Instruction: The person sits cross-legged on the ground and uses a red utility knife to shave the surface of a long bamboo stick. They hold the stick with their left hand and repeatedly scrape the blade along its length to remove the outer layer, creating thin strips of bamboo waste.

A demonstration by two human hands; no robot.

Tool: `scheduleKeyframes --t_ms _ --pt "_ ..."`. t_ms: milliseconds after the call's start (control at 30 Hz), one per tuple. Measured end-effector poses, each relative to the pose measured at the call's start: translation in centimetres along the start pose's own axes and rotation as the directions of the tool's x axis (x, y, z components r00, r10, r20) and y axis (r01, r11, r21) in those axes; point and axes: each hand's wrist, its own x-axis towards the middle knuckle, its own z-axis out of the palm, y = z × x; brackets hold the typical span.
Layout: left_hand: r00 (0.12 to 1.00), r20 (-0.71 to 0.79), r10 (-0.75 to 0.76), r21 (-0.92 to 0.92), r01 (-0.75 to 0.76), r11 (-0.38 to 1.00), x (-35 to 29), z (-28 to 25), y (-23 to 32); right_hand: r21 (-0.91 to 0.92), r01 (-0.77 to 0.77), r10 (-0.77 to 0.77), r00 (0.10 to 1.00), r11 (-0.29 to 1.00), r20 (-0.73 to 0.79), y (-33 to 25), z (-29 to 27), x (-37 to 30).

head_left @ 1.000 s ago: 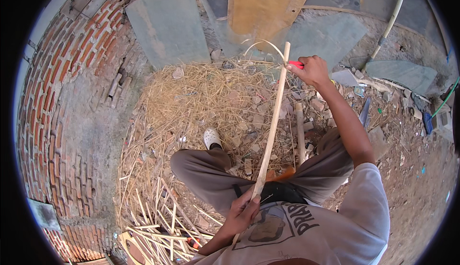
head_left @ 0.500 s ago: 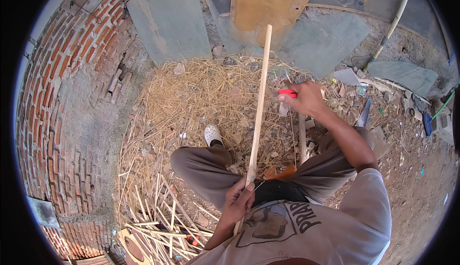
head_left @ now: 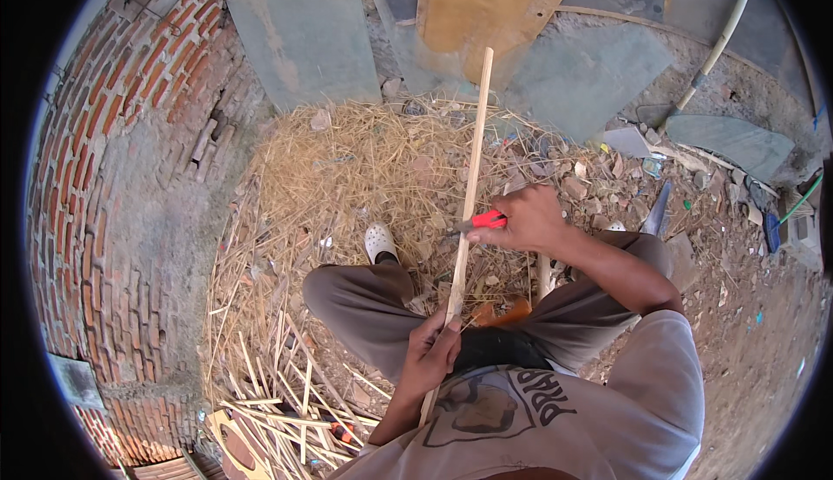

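A pale wooden strip point(head_left: 473, 163) is held slanting outward from the shirt front point(head_left: 564, 419), its lower part gripped by the left hand point(head_left: 431, 352), while a red-handled knife point(head_left: 488, 220), clasped in the right hand's point(head_left: 531, 218) curled fingers, is positioned at mid-strip, near scattered straw point(head_left: 321, 168).

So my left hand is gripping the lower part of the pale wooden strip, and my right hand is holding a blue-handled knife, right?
Not quite: the knife has a red handle, not blue, as the head view shows. Your right hand holds it, and your left hand grips the lower part of the pale wooden strip.
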Motion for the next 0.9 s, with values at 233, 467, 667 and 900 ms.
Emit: scheduleKeyframes --t_ms 233,467,667,900 --pt "0.999 0.041 0.027 0.05 -0.029 0.998 -0.6 0.6 0.1 -0.073 -0.176 0.165 0.978 0.982 -0.131 3.5 -0.4 1.5" --pt "0.999 0.027 -0.036 0.005 0.036 0.999 -1.4 0.2 -0.7 -0.052 -0.275 0.276 0.961 0.96 0.024 3.7 -0.9 1.7" --pt "0.999 -0.034 -0.012 0.035 0.013 0.999 -0.9 -0.2 -0.4 0.002 0.085 -0.085 0.992 0.996 0.089 -1.2 0.4 -0.9" --pt "0.999 -0.046 0.018 0.062 -0.015 0.998 -0.7 0.0 -0.4 0.081 0.099 -0.101 0.994 0.992 0.031 -1.9 0.9 -1.9"
